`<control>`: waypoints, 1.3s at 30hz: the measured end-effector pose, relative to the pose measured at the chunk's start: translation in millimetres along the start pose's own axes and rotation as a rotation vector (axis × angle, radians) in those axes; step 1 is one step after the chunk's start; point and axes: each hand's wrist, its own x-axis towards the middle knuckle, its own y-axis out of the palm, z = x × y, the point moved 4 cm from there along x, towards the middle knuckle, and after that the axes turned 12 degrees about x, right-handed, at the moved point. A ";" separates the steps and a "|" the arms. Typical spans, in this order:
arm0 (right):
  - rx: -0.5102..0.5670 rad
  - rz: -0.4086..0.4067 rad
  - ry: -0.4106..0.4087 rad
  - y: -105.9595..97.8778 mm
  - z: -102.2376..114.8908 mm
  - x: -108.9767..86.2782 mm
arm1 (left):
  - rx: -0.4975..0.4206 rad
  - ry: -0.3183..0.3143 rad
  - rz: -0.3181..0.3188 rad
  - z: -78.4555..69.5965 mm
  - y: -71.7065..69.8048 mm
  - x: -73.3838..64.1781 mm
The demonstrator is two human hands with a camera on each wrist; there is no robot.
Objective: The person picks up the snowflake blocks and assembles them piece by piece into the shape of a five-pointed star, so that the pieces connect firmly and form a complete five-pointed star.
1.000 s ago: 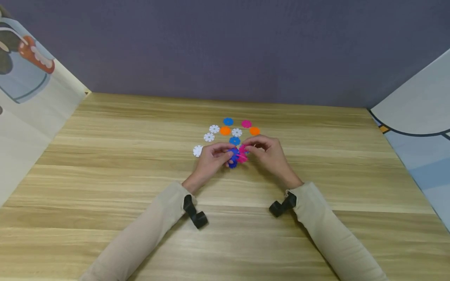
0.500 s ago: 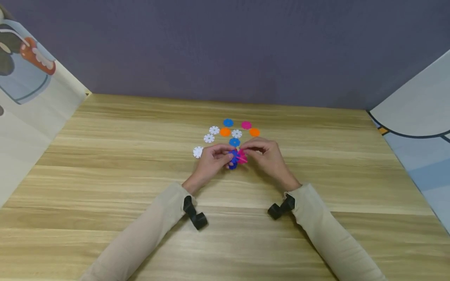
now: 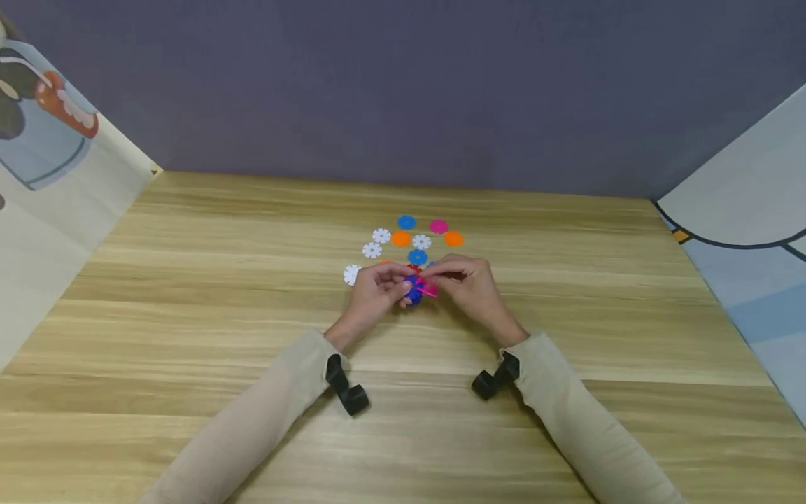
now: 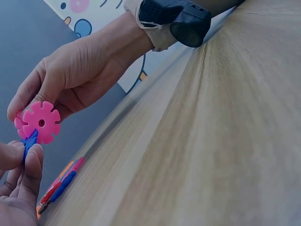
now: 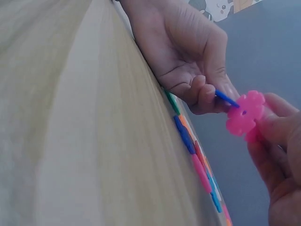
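Note:
My left hand [image 3: 371, 299] pinches a blue notched building disc [image 3: 412, 288] between thumb and fingers. Edge to edge with it, a pink notched disc [image 4: 46, 113] stands crosswise, the blue disc [image 4: 29, 144] meeting its rim. Part of a second pink piece shows behind that disc, at the right hand's fingertips. My right hand [image 3: 471, 288] pinches the pink pieces [image 5: 246, 114] from the other side, its fingertips close to the left ones. Both hands are held over the table, and the fingers hide much of the joined discs.
Beyond the hands, loose discs lie flat on the wooden table [image 3: 252, 280]: several white ones [image 3: 372, 250], blue ones [image 3: 406, 222], orange ones [image 3: 453, 239], a pink one [image 3: 439, 226] and a partly hidden red one [image 3: 413, 269]. A dark partition [image 3: 403, 98] rises at the back edge.
My right hand has moved left and slightly nearer the body, closing in on the left fingertips. The pink pieces have turned and overlap the blue disc more. The left hand has barely moved.

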 end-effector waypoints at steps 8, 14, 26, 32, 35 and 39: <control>0.046 0.033 0.018 1.1 1.8 -0.8 | -0.008 -0.001 -0.030 0.9 1.0 -0.6; 0.060 0.001 0.032 0.6 3.4 -0.6 | -0.082 0.048 0.008 -1.6 3.0 0.1; 0.041 -0.055 -0.117 10.3 6.2 0.2 | -0.020 0.133 0.070 -5.8 4.8 -0.8; -0.029 -0.110 -0.054 3.6 4.1 1.7 | -0.018 0.185 0.000 -7.7 2.3 0.3; -0.086 -0.112 -0.006 -1.5 1.8 3.4 | -0.027 0.194 -0.026 -8.7 1.1 0.5; -0.155 -0.073 0.063 -5.3 -2.7 5.5 | -0.037 0.195 -0.048 -10.4 -0.9 -0.4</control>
